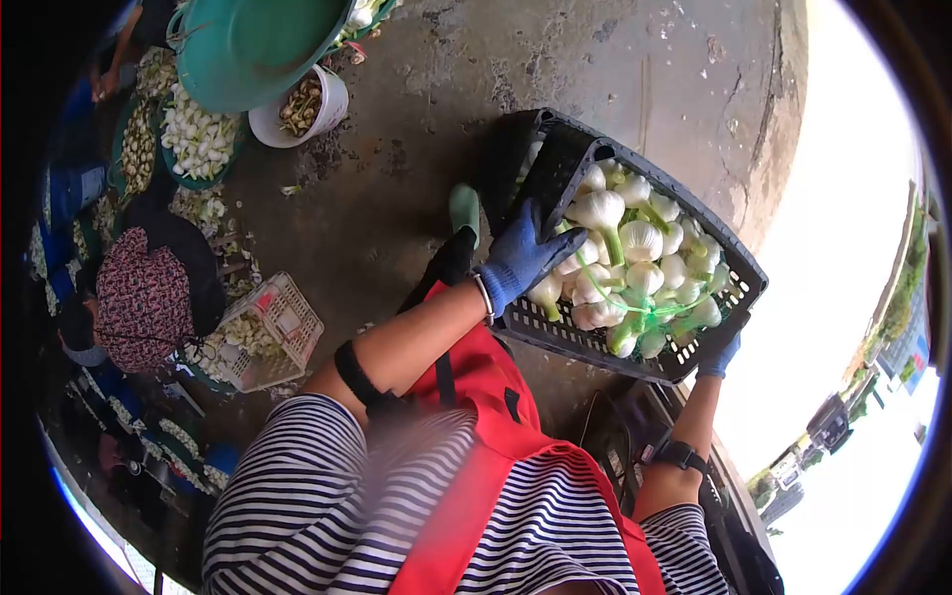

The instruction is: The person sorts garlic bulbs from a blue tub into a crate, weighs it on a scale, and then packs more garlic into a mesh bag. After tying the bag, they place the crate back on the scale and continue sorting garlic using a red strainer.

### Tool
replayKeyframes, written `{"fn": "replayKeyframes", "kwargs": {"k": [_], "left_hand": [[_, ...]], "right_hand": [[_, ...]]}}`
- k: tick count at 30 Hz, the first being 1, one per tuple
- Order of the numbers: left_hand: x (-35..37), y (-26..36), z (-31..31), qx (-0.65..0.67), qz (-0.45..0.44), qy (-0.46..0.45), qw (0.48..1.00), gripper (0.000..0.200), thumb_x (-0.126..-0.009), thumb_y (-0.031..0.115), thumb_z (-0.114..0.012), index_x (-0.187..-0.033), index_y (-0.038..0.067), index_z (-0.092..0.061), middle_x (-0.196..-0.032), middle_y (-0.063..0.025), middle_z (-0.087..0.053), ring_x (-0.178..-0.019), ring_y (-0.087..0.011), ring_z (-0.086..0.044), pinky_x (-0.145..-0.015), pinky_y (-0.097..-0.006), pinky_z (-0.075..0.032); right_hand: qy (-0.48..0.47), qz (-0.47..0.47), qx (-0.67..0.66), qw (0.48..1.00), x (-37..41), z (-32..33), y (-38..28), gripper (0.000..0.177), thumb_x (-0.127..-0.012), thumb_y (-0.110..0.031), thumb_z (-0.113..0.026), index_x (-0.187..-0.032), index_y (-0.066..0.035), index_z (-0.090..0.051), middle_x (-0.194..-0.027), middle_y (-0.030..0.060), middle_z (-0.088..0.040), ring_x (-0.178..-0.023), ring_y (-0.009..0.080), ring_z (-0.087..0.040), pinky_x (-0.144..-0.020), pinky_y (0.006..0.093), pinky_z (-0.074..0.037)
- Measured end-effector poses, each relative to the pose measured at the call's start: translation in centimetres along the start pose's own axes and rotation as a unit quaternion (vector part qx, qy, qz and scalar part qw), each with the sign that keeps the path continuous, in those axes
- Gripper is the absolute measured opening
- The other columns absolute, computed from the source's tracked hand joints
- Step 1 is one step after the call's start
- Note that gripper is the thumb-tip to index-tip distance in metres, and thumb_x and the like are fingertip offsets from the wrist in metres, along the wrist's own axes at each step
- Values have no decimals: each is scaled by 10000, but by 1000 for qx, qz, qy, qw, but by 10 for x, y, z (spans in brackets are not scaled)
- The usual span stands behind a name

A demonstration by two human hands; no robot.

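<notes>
A black plastic crate of white garlic bulbs with short green stalks is tilted in front of me. Green netting lies over some of the bulbs. My left hand, in a blue glove with dark fingers, grips the crate's left wall, its fingertips reaching over the rim beside the bulbs. At the lower right corner, my gloved right hand holds the crate from outside; most of its fingers are hidden behind the corner. More black crate wall and a pale bulb show beyond my left hand.
A large green tub and a white bucket of peelings stand at upper left. Below are baskets of peeled garlic, a white crate and a crouching person. A bright outdoor edge lies at right.
</notes>
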State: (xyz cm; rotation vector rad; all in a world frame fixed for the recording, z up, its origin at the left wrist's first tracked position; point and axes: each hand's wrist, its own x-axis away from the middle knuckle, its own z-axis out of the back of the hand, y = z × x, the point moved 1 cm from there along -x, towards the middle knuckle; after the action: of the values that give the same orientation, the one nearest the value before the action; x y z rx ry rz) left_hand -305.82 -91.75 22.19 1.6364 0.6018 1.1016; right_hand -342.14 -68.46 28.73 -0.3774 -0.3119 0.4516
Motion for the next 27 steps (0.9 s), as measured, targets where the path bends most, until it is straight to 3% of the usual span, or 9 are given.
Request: {"fn": "replayKeyframes", "kwargs": {"k": [2, 4, 5, 6, 7, 10, 11, 14, 27], "left_hand": [[-26, -10, 0, 10, 74, -24, 997, 563, -841, 209, -710, -1242, -9, -382, -1041, -75, -513, -951, -141, -485, -852, -291, -442], [-44, -15, -1, 74, 107, -34, 991, 561, -872, 226, -666, -1260, -40, -361, -1082, -140, -527, -985, -209, -529, -857, -316, -450], [-47, -23, 0, -117, 90, -90, 985, 549, -893, 229, -632, -1271, -51, -349, -1109, -176, -526, -1015, -252, -538, -867, -324, -450], [-50, -25, 1, -303, 68, -153, 938, 539, -913, 232, -598, -1282, -61, -337, -1135, -212, -525, -1046, -294, -548, -876, -333, -450], [-57, 13, 6, -134, 194, -96, 967, 527, -940, 231, -543, -1312, -63, -313, -1190, -252, -510, -1085, -339, -542, -885, -350, -455], [-53, -3, 2, -69, 134, -53, 987, 554, -934, 227, -555, -1325, -66, -293, -1179, -231, -526, -1052, -296, -568, -875, -350, -462], [-52, -5, -2, 64, 141, 11, 988, 526, -924, 216, -572, -1298, -66, -334, -1109, -206, -572, -994, -271, -597, -847, -353, -472], [-54, 14, 9, -71, 230, 11, 971, 456, -912, 205, -591, -1239, -57, -413, -1023, -169, -608, -945, -248, -613, -819, -338, -479], [-59, 15, -6, -268, 80, 144, 949, 490, -886, 442, -527, -1128, 16, -529, -830, -216, -644, -739, -385, -622, -647, -458, -491]], "right_hand": [[-17, 30, 95, 995, -21, -25, -25, 279, -823, -34, -519, -1097, -53, -467, -914, 112, -625, -796, 258, -611, -654, 378, -488], [-69, -27, 65, 995, -69, -52, 9, 284, -872, -174, -547, -1113, -38, -486, -897, 88, -622, -763, 229, -589, -648, 369, -487], [-84, -221, -170, 957, -69, -61, -13, 582, -945, -518, -397, -1319, -72, -431, -1080, 99, -592, -982, 193, -562, -800, 356, -479], [-79, -248, -209, 943, -61, -59, -41, 649, -929, -558, -403, -1359, -72, -397, -1155, 97, -558, -1053, 211, -537, -851, 343, -473], [-94, -277, -279, 915, -67, -59, -36, 653, -928, -562, -398, -1358, -71, -394, -1185, 94, -538, -1062, 218, -529, -868, 350, -468], [-166, -189, -221, 942, -78, -54, 14, 690, -916, -603, -382, -1367, -80, -377, -1251, 82, -492, -1110, 244, -496, -904, 394, -451], [-120, -318, -297, 892, -70, -56, -27, 732, -901, -638, -375, -1373, -79, -367, -1285, 83, -461, -1144, 245, -470, -933, 408, -434], [-90, -258, -281, 920, -65, -62, -24, 671, -912, -586, -398, -1331, -63, -417, -1253, 118, -510, -1083, 278, -527, -852, 425, -471], [-251, -63, -55, 964, -103, -75, 24, 484, -920, -502, -459, -1131, -73, -540, -937, 77, -619, -734, 206, -612, -573, 331, -498]]}}
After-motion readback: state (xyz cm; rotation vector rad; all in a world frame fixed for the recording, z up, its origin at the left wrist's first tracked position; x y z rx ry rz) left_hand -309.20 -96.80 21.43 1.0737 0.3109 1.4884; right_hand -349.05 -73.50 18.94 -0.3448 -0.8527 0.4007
